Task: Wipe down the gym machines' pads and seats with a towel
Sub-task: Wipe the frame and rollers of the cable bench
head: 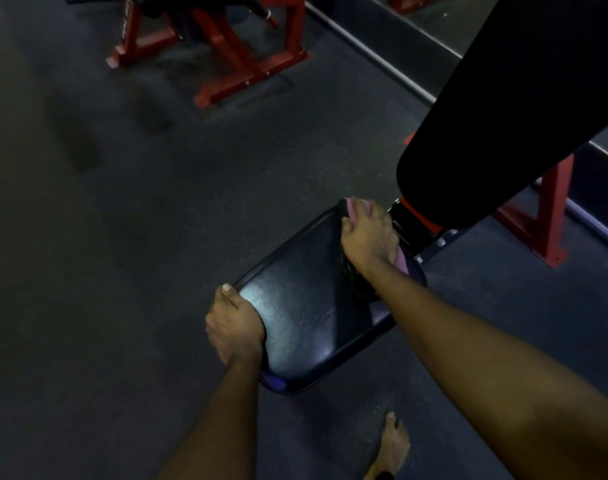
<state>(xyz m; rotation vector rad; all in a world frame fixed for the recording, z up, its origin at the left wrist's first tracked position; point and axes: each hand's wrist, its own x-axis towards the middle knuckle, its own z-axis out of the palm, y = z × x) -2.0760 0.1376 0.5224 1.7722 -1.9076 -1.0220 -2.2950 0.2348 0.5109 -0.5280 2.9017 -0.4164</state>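
A black padded seat (306, 306) of a gym bench fills the middle of the view, its surface shiny. My right hand (368, 237) presses a pink towel (401, 259) onto the seat's far edge, fingers curled over the cloth; only strips of the towel show at either side of the hand. My left hand (235, 327) grips the seat's near left edge, thumb on top and fingers wrapped underneath. A long black back pad (524, 109) slopes up to the right behind the seat.
The bench's red frame (552, 216) stands on the dark rubber floor at the right. Another red machine frame (226, 57) is at the top centre. A metal rail (375, 53) lines the wall base. My bare foot (391, 448) is below the seat.
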